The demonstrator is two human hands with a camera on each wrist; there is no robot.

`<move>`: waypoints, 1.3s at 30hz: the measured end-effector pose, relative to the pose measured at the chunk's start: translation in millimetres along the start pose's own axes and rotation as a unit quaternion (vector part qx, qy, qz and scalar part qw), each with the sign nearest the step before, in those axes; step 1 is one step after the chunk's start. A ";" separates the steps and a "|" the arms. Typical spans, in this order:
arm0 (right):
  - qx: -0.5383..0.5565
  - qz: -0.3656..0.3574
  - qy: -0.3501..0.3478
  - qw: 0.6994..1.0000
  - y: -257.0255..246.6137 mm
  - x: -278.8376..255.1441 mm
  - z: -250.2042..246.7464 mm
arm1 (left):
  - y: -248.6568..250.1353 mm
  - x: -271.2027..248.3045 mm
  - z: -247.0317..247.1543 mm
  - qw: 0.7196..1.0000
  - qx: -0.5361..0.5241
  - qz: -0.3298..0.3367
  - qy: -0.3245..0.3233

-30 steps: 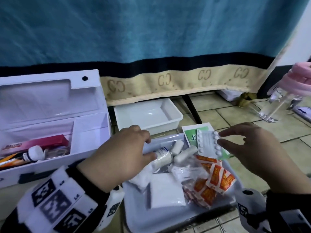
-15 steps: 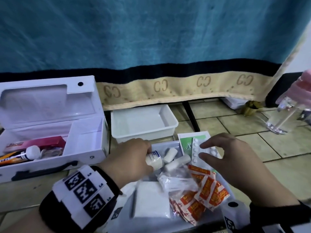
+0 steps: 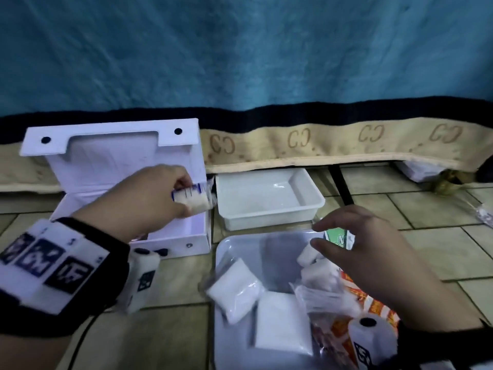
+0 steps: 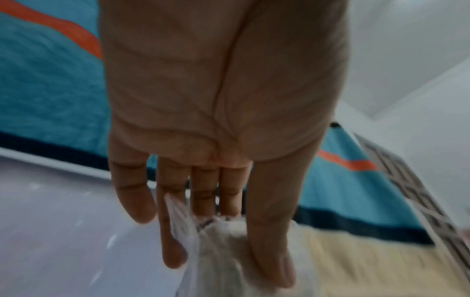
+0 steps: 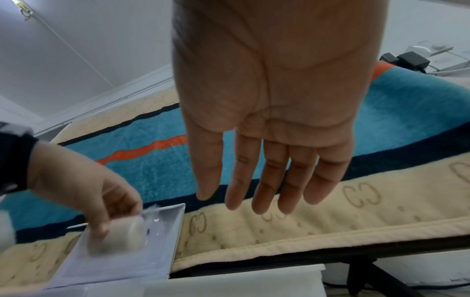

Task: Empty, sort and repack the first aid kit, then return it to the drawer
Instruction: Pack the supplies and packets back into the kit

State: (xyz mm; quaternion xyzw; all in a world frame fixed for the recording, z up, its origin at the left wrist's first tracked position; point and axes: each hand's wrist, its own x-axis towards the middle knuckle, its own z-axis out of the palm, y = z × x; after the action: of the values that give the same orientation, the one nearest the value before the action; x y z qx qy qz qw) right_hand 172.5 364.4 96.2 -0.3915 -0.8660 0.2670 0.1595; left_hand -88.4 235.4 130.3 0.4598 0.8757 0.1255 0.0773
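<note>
The white first aid box [image 3: 186, 237] stands open on the floor at the left, lid [image 5: 127, 251] up. My left hand [image 3: 184, 194] pinches a wrapped white gauze roll [image 3: 193, 201] over the box's right compartment; thumb and fingers [image 4: 269, 251] clamp the roll [image 4: 223, 247]. My right hand [image 3: 318, 236] hovers over the grey tray [image 3: 240, 247], fingers [image 5: 264, 193] straight and holding nothing. In the tray lie white gauze packets [image 3: 234, 287], more rolls [image 3: 306, 256] and orange sachets [image 3: 373, 303]. A green packet [image 3: 337, 236] peeks out by the fingertips.
An empty white plastic bin [image 3: 269, 193] sits behind the tray, right of the box. A teal blanket with a beige hem [image 3: 293, 145] hangs down behind everything. Tiled floor [image 3: 440, 244] lies to the right. The box's left compartment is hidden by my left arm.
My left hand lifted a roll out of the tray and carried it left to the box. My right hand put down the blister pack and now hovers above the tray.
</note>
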 end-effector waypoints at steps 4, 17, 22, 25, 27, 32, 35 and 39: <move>0.005 -0.011 -0.005 1.000 -9.6 1.9 7.7 | -23.9 9.0 28.5 0.998 0.048 -0.009 -0.048; -0.001 0.023 0.010 1.000 -8.8 0.5 10.9 | -10.0 5.4 26.8 0.975 0.208 0.012 -0.084; -0.002 0.037 0.007 0.999 -7.8 0.2 12.0 | 1.9 -0.7 29.9 0.945 0.283 0.029 -0.161; 0.002 0.029 0.010 1.000 -9.0 0.9 12.5 | -2.3 4.8 36.2 0.930 0.307 0.045 -0.198; 0.008 0.027 0.011 1.000 -9.8 0.9 11.6 | -5.7 7.7 37.0 0.931 0.282 0.049 -0.227; -0.008 0.010 0.001 1.000 -13.8 -0.7 11.2 | -11.3 5.6 38.5 0.929 0.280 0.074 -0.229; -0.069 -0.027 -0.035 0.997 -20.7 -4.7 14.8 | -8.3 0.8 40.7 0.964 0.224 0.092 -0.106; -0.201 -0.091 -0.161 0.962 -34.3 -15.5 28.7 | 24.0 -23.7 38.6 0.990 0.047 0.127 -0.046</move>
State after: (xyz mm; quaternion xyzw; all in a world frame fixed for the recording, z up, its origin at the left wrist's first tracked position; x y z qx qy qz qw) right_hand 148.2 324.1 92.2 -0.2872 -0.9479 0.1317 -0.0402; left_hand -46.4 234.7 100.8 0.5753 0.8109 0.0718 0.0796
